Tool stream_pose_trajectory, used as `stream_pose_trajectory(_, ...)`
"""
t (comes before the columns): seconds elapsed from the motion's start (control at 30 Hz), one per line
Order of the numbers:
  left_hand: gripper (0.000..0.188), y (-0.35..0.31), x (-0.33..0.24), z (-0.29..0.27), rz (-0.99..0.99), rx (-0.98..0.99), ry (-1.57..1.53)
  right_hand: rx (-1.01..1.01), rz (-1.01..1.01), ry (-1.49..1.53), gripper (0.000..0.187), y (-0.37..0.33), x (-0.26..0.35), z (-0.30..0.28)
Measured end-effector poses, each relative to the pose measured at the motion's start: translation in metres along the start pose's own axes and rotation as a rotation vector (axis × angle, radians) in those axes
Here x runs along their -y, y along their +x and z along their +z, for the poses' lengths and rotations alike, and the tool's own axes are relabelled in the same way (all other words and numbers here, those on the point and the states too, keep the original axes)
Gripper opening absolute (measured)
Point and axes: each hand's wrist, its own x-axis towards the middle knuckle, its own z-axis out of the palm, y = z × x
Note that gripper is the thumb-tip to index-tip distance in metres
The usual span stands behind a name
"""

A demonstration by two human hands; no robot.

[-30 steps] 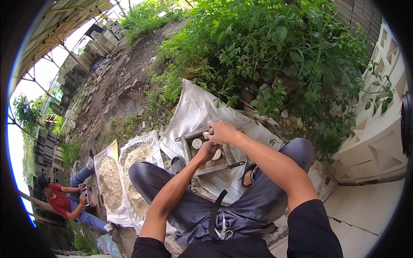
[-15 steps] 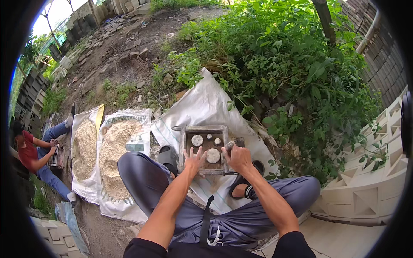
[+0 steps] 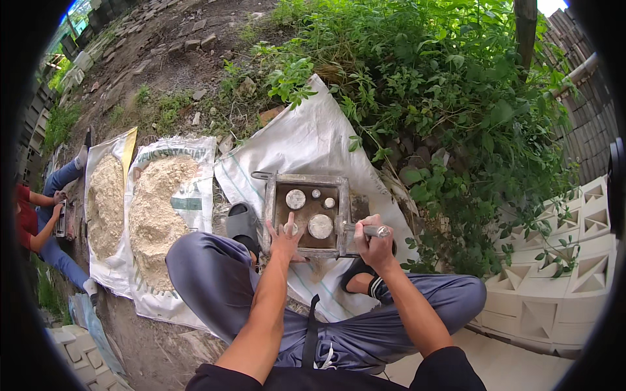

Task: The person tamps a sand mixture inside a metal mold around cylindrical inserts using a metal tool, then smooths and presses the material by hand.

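Observation:
A square grey frame mould [image 3: 306,179] lies between my feet, with a brown floor and several round whitish discs inside. The largest disc [image 3: 320,227] is near the middle and another disc [image 3: 295,199] is at the upper left. My left hand [image 3: 285,241] rests with spread fingers over the mould's lower left part, partly covering a disc there. My right hand [image 3: 375,247] is closed round the handle of a grey hammer-like tool [image 3: 375,230]. The tool lies sideways, its head end against or just beside the mould's right wall; contact is hard to tell.
Under the mould is a white woven sack [image 3: 306,130]. Two sacks bearing pale powder [image 3: 163,202] lie to the left, beside another person [image 3: 55,195] seated there. Green plants [image 3: 443,98] grow ahead on the right. Patterned pale blocks [image 3: 541,306] stand at right.
My right hand has swung the tool from an upright slant to lying sideways at the mould's right wall. My left hand still lies on the mould. The view has shifted slightly.

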Motion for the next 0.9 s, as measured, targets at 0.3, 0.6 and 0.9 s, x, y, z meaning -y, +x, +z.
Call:
stream_pose_trajectory(0.3,0.118,0.021,0.006,0.016,0.008,-0.030,-0.004,0.135,0.249,-0.138,0.014,0.010,-0.013,0.024)
stream_pose_trajectory(0.6,0.144,0.009,0.006,0.000,0.030,-0.209,-0.046,0.004,0.364,0.436,0.040,0.010,-0.030,0.046)
stream_pose_trajectory(0.9,0.096,0.034,0.008,0.021,-0.202,-0.381,-0.296,-0.061,0.320,0.485,0.044,0.013,0.012,0.033)
